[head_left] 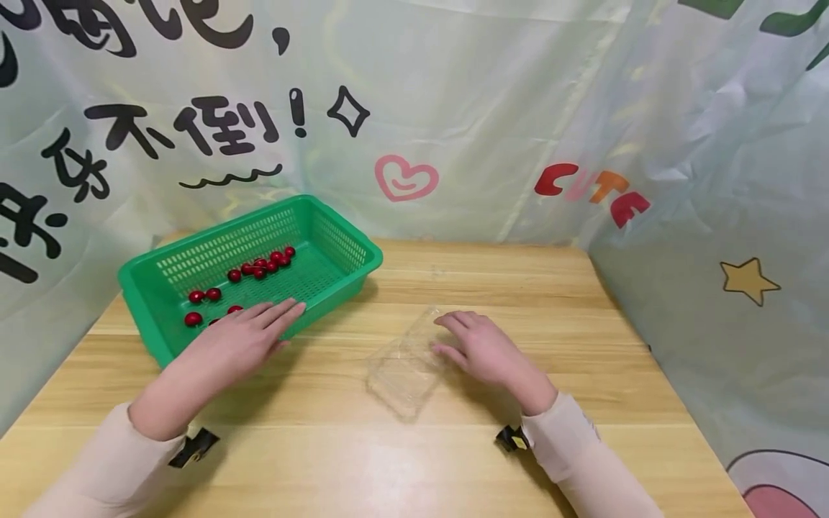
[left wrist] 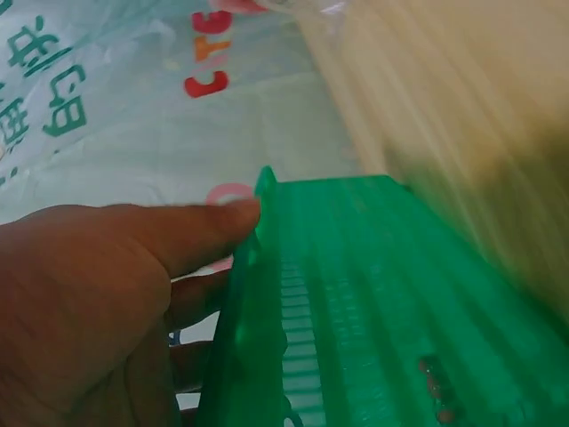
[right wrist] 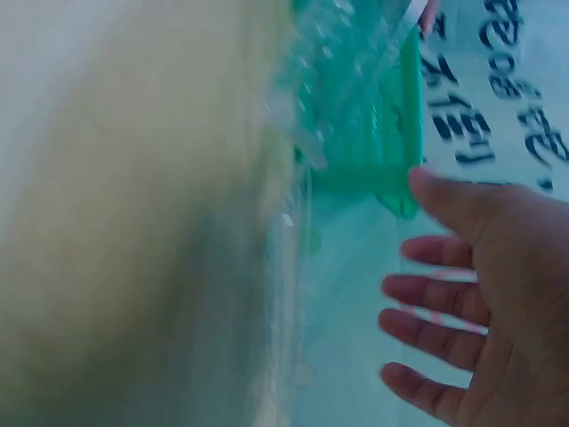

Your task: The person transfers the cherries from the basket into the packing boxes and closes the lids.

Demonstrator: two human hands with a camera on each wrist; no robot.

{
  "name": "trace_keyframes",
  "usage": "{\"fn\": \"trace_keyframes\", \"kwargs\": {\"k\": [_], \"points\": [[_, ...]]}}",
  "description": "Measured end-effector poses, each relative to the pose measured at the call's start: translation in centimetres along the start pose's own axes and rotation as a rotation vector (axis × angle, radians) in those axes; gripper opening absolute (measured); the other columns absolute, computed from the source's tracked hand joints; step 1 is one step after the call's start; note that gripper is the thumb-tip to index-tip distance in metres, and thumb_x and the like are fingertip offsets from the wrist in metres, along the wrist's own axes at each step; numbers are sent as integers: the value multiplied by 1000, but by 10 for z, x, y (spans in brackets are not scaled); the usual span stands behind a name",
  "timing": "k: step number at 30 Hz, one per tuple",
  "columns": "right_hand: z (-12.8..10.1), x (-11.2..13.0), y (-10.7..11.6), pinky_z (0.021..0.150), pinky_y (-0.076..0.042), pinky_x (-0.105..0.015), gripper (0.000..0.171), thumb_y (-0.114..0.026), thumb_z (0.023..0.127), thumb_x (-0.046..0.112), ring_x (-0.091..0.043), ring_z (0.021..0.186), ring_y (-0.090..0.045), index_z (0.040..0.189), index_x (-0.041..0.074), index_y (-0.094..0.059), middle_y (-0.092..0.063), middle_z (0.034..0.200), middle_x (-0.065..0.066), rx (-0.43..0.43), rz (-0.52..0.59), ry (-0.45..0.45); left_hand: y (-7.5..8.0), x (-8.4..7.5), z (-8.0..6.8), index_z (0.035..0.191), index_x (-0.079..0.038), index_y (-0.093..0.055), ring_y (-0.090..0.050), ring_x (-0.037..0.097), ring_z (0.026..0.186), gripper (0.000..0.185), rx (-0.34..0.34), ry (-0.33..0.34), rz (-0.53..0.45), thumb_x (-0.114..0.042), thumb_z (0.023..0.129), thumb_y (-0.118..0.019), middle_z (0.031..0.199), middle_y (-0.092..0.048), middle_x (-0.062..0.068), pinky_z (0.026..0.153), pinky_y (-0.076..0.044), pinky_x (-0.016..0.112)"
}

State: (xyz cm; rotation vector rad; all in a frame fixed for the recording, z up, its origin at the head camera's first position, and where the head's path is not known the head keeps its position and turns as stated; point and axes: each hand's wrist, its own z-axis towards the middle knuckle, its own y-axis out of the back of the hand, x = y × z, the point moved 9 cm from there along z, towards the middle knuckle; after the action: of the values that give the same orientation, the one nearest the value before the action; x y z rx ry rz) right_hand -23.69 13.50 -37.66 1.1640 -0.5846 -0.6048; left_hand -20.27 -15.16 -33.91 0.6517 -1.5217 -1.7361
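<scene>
From the head view, the left hand point(head_left: 249, 334) lies flat, fingers straight, on the near rim of a green basket point(head_left: 337, 248) holding small red fruits point(head_left: 259, 267) at the table's point(head_left: 486, 273) far left. The right hand point(head_left: 482, 347) rests relaxed — fingers spread — on a clear plastic box point(head_left: 404, 370) at centre.

Left wrist view: the thumb touches the basket's rim.

Right wrist view: 4 fingers point(right wrist: 427, 325) spread beside the blurred clear plastic.

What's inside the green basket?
Small red round fruits lie scattered in the green basket. The left hand rests on its near rim and hides part of the inside.
</scene>
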Motion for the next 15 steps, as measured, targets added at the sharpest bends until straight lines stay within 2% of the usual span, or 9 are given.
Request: {"fn": "trace_keyframes", "kwargs": {"k": [8, 11, 15], "points": [[-14, 37, -10, 109, -36, -44, 67, -45, 98, 56, -25, 130, -47, 143, 8, -48, -53, 139, -7, 108, 28, 187, 1, 3, -30, 149, -9, -41, -54, 38, 122, 61, -42, -48, 26, -25, 95, -64, 144, -49, 15, 91, -49, 56], [-19, 52, -12, 111, -35, -43, 69, -43, 97, 59, -25, 131, -47, 145, 9, -46, -53, 141, -7, 163, 18, 249, 2, 6, -40, 150, -9, -39, -54, 38, 122, 54, -68, -64, 29, -37, 104, -44, 146, -47, 14, 92, -49, 55], [-24, 69, -13, 109, -37, -40, 67, -41, 98, 58, -24, 128, -51, 144, 9, -48, -55, 139, -8, 184, 0, 342, 3, 11, -52, 152, -11, -35, -55, 38, 121, 62, -108, -77, 11, -49, 106, -20, 148, -45, 14, 93, -48, 54]]}}
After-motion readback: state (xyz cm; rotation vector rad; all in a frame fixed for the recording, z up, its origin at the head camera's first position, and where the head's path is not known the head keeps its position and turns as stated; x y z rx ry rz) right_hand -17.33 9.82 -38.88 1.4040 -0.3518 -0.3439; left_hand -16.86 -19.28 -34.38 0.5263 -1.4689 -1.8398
